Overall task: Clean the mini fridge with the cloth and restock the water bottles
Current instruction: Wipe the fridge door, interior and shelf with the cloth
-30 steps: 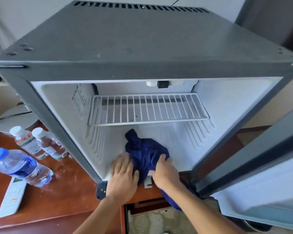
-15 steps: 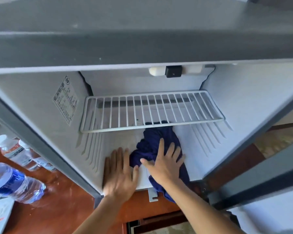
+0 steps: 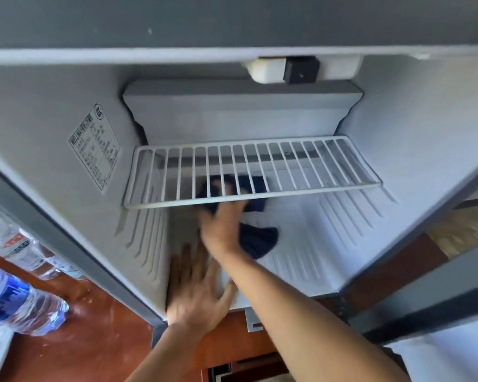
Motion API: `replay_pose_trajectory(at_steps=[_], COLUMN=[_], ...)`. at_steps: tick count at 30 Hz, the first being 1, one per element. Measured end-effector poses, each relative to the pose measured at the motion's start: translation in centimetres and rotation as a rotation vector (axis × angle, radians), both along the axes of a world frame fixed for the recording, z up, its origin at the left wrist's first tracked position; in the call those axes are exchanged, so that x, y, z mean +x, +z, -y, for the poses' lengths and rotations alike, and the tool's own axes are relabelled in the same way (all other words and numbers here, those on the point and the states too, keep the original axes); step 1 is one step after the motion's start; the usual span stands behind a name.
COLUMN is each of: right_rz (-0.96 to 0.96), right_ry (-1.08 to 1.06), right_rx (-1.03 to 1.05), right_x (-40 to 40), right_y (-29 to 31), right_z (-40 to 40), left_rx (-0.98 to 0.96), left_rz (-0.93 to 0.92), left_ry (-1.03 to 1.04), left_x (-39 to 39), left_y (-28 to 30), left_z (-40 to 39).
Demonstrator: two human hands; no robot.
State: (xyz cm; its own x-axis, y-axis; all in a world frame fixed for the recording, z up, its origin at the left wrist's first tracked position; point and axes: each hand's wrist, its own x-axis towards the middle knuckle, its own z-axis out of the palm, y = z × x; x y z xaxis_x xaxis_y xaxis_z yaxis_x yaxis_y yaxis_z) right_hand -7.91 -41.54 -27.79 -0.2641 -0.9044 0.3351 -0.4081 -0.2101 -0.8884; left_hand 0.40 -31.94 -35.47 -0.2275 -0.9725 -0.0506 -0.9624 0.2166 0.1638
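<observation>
- the right hand (image 3: 222,227) reaches deep into the fridge (image 3: 425,139), palm down on the dark blue cloth (image 3: 257,239); its fingers run under the wire shelf (image 3: 249,172), so whether the grip is clenched on the cloth or only pressing, i cannot tell.
- the cloth lies bunched on the fridge floor, spilling out to the right of that grip and back beneath the shelf.
- the left hand (image 3: 198,290) rests flat with fingers spread, grip released, at the front lip of the fridge floor, nearer the camera than the right hand.
- well to the left of both hands, water bottles (image 3: 17,299) stand on the wooden counter (image 3: 94,340) outside the fridge.
</observation>
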Motion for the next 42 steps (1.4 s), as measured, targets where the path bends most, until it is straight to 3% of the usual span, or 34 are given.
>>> replay_pose_trajectory(at_steps=[3,6,8,11,15,20,22,25,27,29,35,39,42], right_rz=[-0.425,-0.904,-1.027,-0.988,-0.696,-0.421,-0.528,-0.839,-1.005,-1.101,-1.025,-0.740,-0.375], right_ry=[0.369,0.278,0.146,-0.137,-0.544,-0.432,-0.259,0.195,0.364,0.329,-0.239,-0.293,-0.306], right_rx=[0.134,-0.106,-0.258,-0.122,0.180,0.048,-0.031,-0.206,-0.265,-0.226,0.189,0.324,0.207], right_x=[1.7,-1.8,-4.4,-7.4,-10.5,-7.1,-5.4,-4.3,-4.6,-5.1,-8.0,-12.4,-13.9], right_y=[-1.8,-3.7,-4.9,-5.7,-6.3,-5.2,-5.6,-6.6,-6.1,-5.5,-6.8,-6.4,-3.6], right_z=[-0.6,0.1,0.3,-0.5,-0.3,1.0,-0.1,-0.6,0.5,1.0,-3.7,-3.9,-5.1], left_rx=[0.045,-0.040,-0.056,-0.080,-0.119,-0.107,-0.101,-0.130,-0.144,-0.144,-0.133,-0.189,-0.215], left_rz=[0.007,0.023,-0.009,-0.041,-0.077,-0.035,-0.002,0.036,0.037,0.020,-0.062,-0.090,-0.086], left_ry=[0.006,-0.015,-0.014,-0.011,0.002,0.007,-0.004,-0.026,-0.016,0.001,0.078,0.148,0.154], left_x=[0.1,0.0,0.0,0.2,0.3,0.1,0.1,0.2,0.0,0.0,-0.1,-0.6,-0.7], left_y=[0.6,0.9,0.9,0.6,0.0,-0.3,-0.4,-0.6,-0.6,-0.5,-0.6,-0.7,-0.8], left_z=[-0.2,-0.4,-0.4,-0.5,-0.5,-0.4,-0.3,-0.1,-0.1,-0.2,-0.6,-1.0,-1.2])
